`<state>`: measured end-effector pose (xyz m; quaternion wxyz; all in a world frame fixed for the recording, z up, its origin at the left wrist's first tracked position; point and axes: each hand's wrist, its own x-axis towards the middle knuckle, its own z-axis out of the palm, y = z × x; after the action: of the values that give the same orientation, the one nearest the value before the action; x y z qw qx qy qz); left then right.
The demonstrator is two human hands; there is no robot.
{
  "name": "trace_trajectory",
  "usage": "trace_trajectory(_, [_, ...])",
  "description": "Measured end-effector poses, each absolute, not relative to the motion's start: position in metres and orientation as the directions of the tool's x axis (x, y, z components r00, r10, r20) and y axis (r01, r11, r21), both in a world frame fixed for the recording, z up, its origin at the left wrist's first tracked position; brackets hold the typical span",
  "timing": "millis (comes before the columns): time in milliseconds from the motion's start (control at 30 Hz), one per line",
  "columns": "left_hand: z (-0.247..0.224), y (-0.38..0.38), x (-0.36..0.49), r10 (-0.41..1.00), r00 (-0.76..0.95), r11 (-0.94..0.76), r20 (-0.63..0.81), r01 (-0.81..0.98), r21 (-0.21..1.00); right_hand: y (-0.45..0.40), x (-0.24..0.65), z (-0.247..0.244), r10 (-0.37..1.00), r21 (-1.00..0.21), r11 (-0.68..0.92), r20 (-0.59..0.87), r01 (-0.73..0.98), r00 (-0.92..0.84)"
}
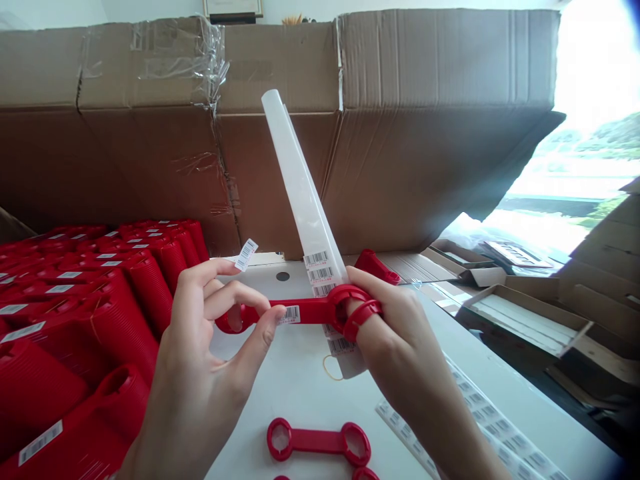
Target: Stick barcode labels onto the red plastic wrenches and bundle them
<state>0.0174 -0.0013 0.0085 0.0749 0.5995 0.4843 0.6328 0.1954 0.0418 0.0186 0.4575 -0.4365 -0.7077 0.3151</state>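
Between my two hands is a red plastic piece (315,311) with a ring at each end. My left hand (215,360) pinches a small barcode label (290,315) on its bar between thumb and a finger; another label (247,255) sticks to the raised index fingertip. My right hand (400,327) is closed round the right-hand ring, with a second red ring (361,321) against it, and also holds a curled white label strip (300,180) slanting up. Below, a red two-ringed piece (317,441) lies on the white table (260,393).
Stacks of labelled red pieces (100,320) fill the left side. Large cardboard boxes (280,160) stand behind. Label sheets (490,420) lie at the lower right. Open cartons (530,320) are at the right, and another red part (375,265) lies behind my right hand.
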Motion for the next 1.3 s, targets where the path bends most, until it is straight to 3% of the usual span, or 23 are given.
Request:
trace_trajectory(100, [0.010,-0.002,0.018,0.695,-0.267,-0.483,0.667,0.515,0.709,0.041,0.195,0.019,0.904,-0.845,0.425,0.378,0.324,-0.200])
trace_trajectory(233, [0.011,-0.006,0.023,0.758,-0.320,-0.297,0.568,0.606,0.738,0.039,0.195,0.020,0.896,-0.838,0.442,0.396,0.322,-0.199])
trace_trajectory(500, [0.000,0.011,0.015,0.793,-0.317,-0.192,0.521,0.681,0.707,0.040,0.193,0.017,0.866,-0.784,0.499,0.473,0.370,-0.163])
trace_trajectory(567, [-0.005,0.019,0.013,0.757,-0.353,-0.175,0.550,0.701,0.691,0.044,0.193,0.017,0.863,-0.779,0.500,0.484,0.378,-0.144])
trace_trajectory(667, [-0.015,0.028,0.019,0.627,-0.343,-0.310,0.700,0.715,0.627,0.047,0.192,0.017,0.868,-0.801,0.491,0.481,0.341,-0.120])
trace_trajectory(833, [-0.020,0.029,0.038,0.582,-0.342,-0.504,0.738,0.560,0.658,0.045,0.185,0.014,0.862,-0.823,0.506,0.490,0.260,-0.125])
trace_trajectory(1200, [-0.012,0.025,0.035,0.605,-0.415,-0.565,0.680,0.379,0.733,0.052,0.188,0.019,0.910,-0.895,0.413,0.397,0.168,-0.122])
trace_trajectory(1300, [-0.004,0.020,0.029,0.689,-0.449,-0.545,0.569,0.197,0.815,0.054,0.190,0.020,0.904,-0.889,0.426,0.412,0.170,-0.112])
